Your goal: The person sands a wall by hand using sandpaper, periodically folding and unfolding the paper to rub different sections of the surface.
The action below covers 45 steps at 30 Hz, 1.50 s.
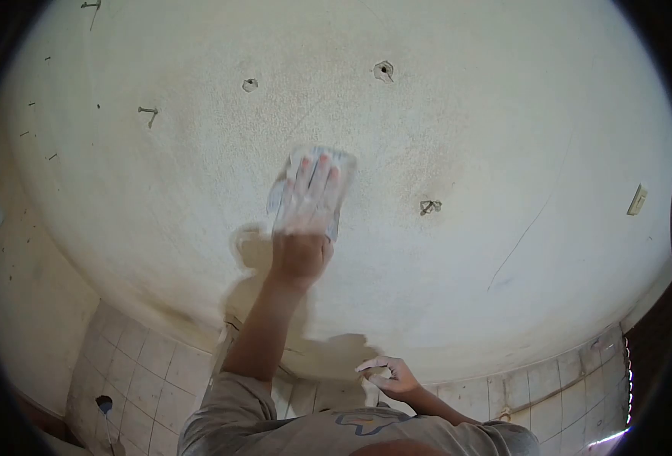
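Note:
My left hand (309, 197), whitened with dust, lies against the pale wall (488, 144) with its fingers stretched upward. Under the palm and fingers is a grey-white sheet (343, 163) that looks like sandpaper, pressed flat to the plaster. Hand and sheet are slightly blurred. Low down near my chest, my right hand (393, 378) is apart from the wall, its dusty fingers loosely curved with a gap to the thumb. I see nothing held in it.
Holes (384, 71) and protruding metal fixings (430, 207) dot the wall. A crack (522, 239) runs on the right, near a switch plate (637, 200). White tiles (142, 380) line the bottom, with a dark hole (104, 403) at lower left.

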Motion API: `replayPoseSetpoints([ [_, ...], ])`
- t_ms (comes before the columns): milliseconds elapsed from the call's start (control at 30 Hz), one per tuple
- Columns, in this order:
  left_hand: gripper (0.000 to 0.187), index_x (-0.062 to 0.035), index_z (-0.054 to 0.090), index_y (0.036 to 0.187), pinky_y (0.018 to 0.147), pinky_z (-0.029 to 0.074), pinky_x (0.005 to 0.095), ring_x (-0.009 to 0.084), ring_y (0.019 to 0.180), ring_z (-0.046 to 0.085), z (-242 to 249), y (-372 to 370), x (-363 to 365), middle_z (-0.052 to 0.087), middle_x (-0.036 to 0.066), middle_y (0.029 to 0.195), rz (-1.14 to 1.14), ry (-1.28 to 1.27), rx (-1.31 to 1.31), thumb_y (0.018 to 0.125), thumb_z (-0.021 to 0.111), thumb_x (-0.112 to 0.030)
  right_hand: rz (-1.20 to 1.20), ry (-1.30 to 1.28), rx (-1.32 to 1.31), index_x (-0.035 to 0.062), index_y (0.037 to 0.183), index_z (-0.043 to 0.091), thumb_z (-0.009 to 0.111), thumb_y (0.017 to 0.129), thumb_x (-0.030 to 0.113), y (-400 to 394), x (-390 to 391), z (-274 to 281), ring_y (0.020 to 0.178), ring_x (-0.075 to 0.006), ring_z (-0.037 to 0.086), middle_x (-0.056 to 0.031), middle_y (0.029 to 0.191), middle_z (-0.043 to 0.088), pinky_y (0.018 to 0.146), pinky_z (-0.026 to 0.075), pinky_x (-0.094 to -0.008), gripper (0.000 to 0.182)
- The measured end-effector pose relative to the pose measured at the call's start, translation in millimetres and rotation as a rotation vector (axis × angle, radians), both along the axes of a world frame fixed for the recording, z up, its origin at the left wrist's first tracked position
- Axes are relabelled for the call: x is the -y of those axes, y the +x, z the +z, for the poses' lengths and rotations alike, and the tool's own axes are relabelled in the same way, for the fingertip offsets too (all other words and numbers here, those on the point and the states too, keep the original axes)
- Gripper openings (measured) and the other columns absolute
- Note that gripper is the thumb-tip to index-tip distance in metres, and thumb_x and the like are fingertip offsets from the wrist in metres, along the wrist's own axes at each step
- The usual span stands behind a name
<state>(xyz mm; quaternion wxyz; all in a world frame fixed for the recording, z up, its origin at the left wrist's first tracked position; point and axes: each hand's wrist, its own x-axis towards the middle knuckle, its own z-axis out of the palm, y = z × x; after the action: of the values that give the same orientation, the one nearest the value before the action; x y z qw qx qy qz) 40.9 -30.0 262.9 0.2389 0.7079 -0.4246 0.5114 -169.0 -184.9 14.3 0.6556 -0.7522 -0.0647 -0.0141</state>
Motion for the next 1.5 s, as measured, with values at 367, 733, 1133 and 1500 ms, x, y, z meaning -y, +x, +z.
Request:
replayPoseSetpoints([
  [367,0.054,-0.0080,0.036,0.156,0.125,0.014,0.0520,0.0341,0.154,0.021,91.9,13.9,-3.4,0.032,0.016,0.162,0.007,-0.035,0.181,0.103,0.046,-0.015,-0.148,0.020,0.096,0.0011,0.096,0.072,0.063,0.082,-0.004,-1.8,10.5,40.2,0.095,-0.0154,0.065,-0.0082,0.097,0.072,0.089,0.049,-0.0304,0.017],
  [733,0.051,0.0005,0.050,0.144,0.119,0.027,0.0546,0.0467,0.145,0.035,-93.0,-42.5,29.2,0.043,0.024,0.154,0.008,-0.192,-0.178,0.097,0.057,-0.016,-0.164,-0.050,0.127,0.0027,0.090,0.071,0.069,0.086,0.001,-15.2,11.0,45.1,0.070,-0.0052,0.053,0.0024,0.075,0.062,0.065,0.043,-0.0233,0.005],
  [1133,0.043,-0.0063,0.053,0.146,0.122,0.020,0.0497,0.0460,0.150,0.023,104.3,0.5,-0.4,0.039,0.021,0.158,0.099,-0.320,0.138,0.105,0.041,-0.014,-0.095,0.200,0.184,0.0023,0.086,0.070,0.067,0.086,-0.002,-16.0,26.6,-18.0,0.068,-0.0020,0.048,0.0028,0.077,0.064,0.061,0.038,-0.0204,0.005],
  [1500,0.055,0.0034,0.042,0.150,0.124,0.008,0.0481,0.0407,0.154,0.013,-186.9,-27.8,1.1,0.023,0.026,0.164,0.193,-0.458,-0.430,0.106,0.033,-0.029,0.052,-0.141,0.188,0.0053,0.077,0.066,0.075,0.083,0.002,-13.0,85.6,-7.0,0.060,-0.0049,0.043,0.0014,0.071,0.062,0.054,0.037,-0.0246,0.011],
])
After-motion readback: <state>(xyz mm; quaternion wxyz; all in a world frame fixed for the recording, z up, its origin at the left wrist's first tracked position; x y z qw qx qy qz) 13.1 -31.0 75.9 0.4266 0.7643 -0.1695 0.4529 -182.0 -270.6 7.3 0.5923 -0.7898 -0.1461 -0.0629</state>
